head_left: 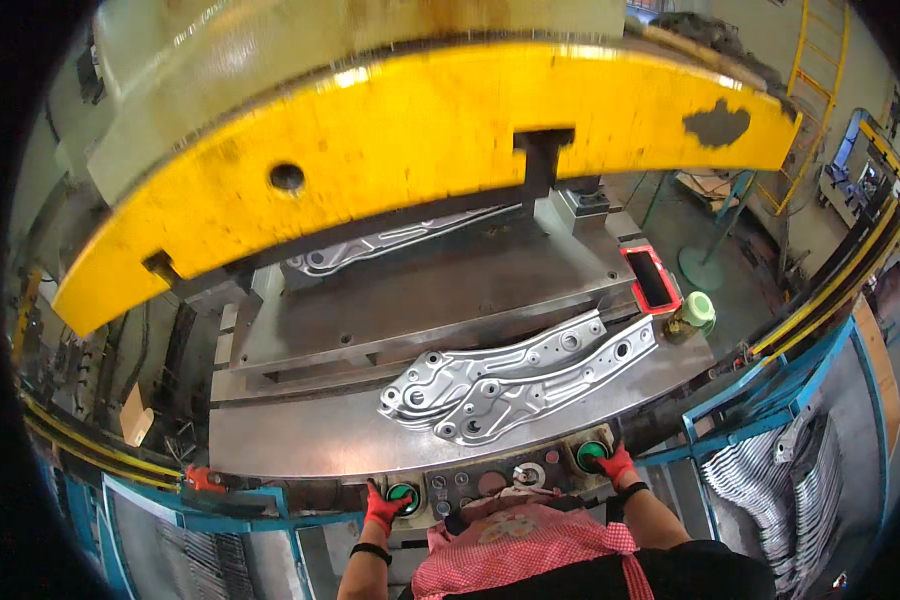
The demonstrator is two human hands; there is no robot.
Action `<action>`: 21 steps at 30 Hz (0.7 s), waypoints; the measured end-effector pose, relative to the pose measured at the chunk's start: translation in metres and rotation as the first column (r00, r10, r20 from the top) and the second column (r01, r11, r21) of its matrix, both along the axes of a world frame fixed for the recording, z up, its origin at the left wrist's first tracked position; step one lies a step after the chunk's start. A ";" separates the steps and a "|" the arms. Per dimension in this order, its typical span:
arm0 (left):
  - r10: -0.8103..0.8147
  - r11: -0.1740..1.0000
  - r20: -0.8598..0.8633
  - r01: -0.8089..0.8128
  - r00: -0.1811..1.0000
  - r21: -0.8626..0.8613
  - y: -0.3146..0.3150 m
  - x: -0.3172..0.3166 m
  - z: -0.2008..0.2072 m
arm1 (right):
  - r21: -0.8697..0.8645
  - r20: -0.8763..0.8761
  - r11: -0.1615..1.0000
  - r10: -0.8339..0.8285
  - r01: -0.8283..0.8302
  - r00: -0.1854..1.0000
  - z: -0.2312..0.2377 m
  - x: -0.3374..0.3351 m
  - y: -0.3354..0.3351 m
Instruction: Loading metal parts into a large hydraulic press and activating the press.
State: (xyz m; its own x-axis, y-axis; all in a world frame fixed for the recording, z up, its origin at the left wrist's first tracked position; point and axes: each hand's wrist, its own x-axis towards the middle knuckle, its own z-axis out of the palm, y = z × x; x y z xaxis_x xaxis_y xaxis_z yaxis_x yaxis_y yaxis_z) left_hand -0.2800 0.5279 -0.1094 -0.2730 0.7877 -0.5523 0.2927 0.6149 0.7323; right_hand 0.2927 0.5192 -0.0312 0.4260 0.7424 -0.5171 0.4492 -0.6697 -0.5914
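Note:
My left hand (381, 509), in a red glove, rests at a round green push button (401, 494) on the control panel (485, 478), its fingers apart. At a second green button (591, 453), my right hand (618, 467) in a matching glove reaches over the rim with fingers spread. Neither hand holds anything. Two silver stamped metal brackets (558, 385) lie side by side on the steel press table (300, 440), beyond the panel. Another stamped bracket (400, 243) sits farther back on the die, partly hidden under the yellow press ram (420, 130).
A red-rimmed tray (654, 280) and a pale green-lidded container (699, 308) stand at the table's right end. Blue-framed racks with stacked metal parts (775, 490) flank me on the right and left. Yellow rails (830, 280) run along the right side.

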 end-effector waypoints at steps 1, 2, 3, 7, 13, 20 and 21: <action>-0.017 1.000 -0.018 0.016 1.000 -0.027 -0.001 0.001 0.010 | -0.001 0.009 1.000 0.007 -0.007 1.000 -0.004 0.002 -0.003; 0.013 0.999 0.040 -0.014 0.999 0.031 -0.001 -0.003 0.005 | -0.001 0.015 1.000 0.016 -0.016 1.000 -0.011 0.006 -0.001; 0.024 0.995 0.109 -0.034 0.994 0.097 -0.003 0.003 0.012 | -0.010 0.025 1.000 0.018 -0.018 1.000 -0.021 0.012 -0.003; 0.027 0.999 0.289 -0.019 0.957 -0.031 -0.012 0.016 0.082 | 0.113 -0.192 0.992 -0.028 0.050 0.981 0.036 -0.005 0.002; -0.407 0.908 0.063 0.411 0.911 -0.084 0.015 -0.026 0.258 | 0.418 0.691 0.804 0.020 -0.422 0.723 0.197 -0.017 0.041; -0.355 0.530 -0.608 0.689 0.710 0.494 0.196 0.089 0.413 | -0.165 0.858 0.395 0.509 -0.904 0.066 0.239 -0.073 0.133; -0.264 0.452 -0.747 0.762 0.610 0.463 0.220 0.101 0.424 | -0.166 0.852 0.370 0.521 -0.914 0.056 0.231 -0.074 0.140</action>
